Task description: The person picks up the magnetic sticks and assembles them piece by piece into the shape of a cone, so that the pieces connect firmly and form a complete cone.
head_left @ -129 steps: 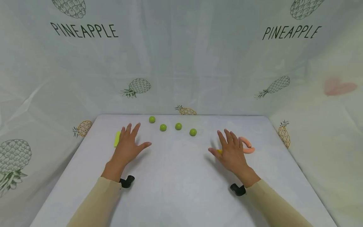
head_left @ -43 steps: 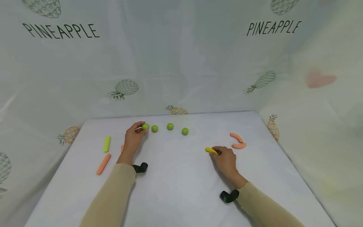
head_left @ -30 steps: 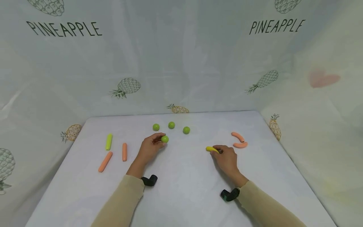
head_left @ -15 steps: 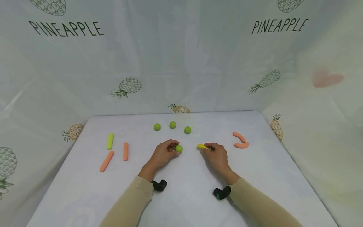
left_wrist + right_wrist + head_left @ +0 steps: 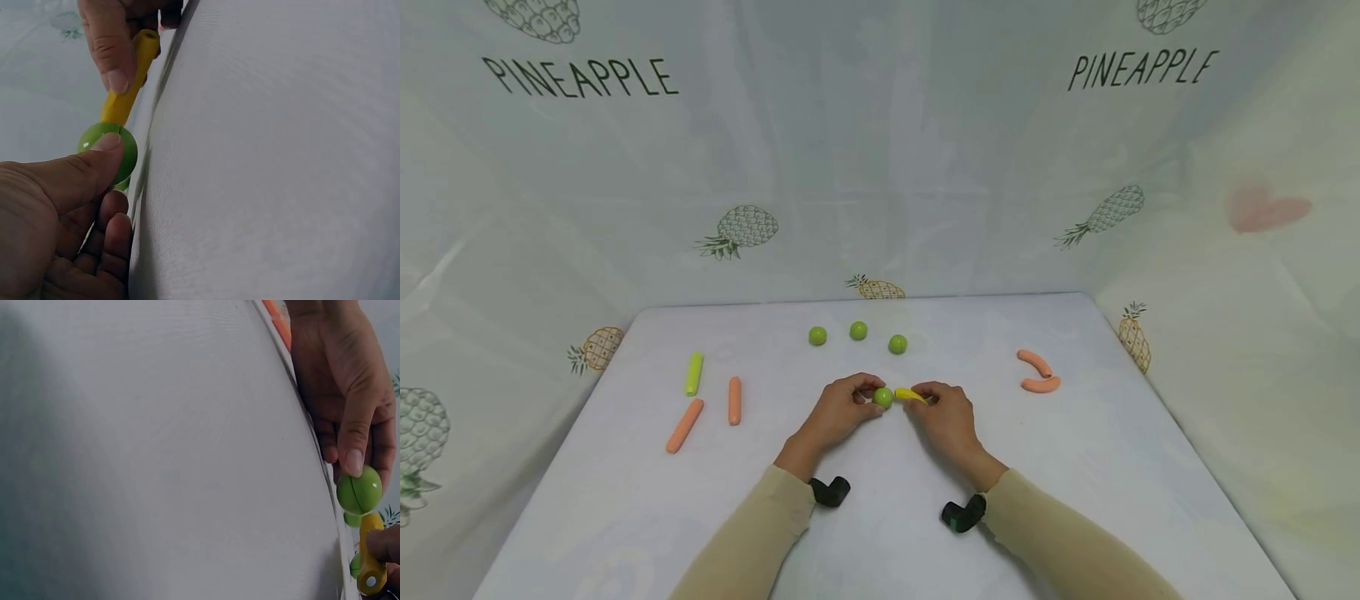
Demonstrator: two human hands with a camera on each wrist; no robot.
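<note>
Near the middle of the table, my left hand (image 5: 842, 408) pinches a small green ball (image 5: 883, 398) between thumb and fingers. A dark seam line crosses the ball (image 5: 359, 490) in the right wrist view. My right hand (image 5: 951, 421) pinches a small yellow toy banana (image 5: 910, 395), slightly curved, by its right end. The toy banana (image 5: 128, 87) has its free end right up against the ball (image 5: 128, 153) in the left wrist view; whether they touch or one just overlaps the other I cannot tell. Part of the banana is hidden by the right fingers.
Behind the hands lie three more green balls (image 5: 858, 331). On the left are a yellow-green stick (image 5: 694, 373) and two orange sticks (image 5: 734, 401). Two curved orange pieces (image 5: 1041, 385) lie at right on the white table (image 5: 1112, 483). A pineapple-printed curtain (image 5: 880, 150) surrounds the table.
My left hand picked up the leftmost ball and brought it right and nearer to me. My right hand gripped the toy banana and carried it left, so both now meet at the middle.
</note>
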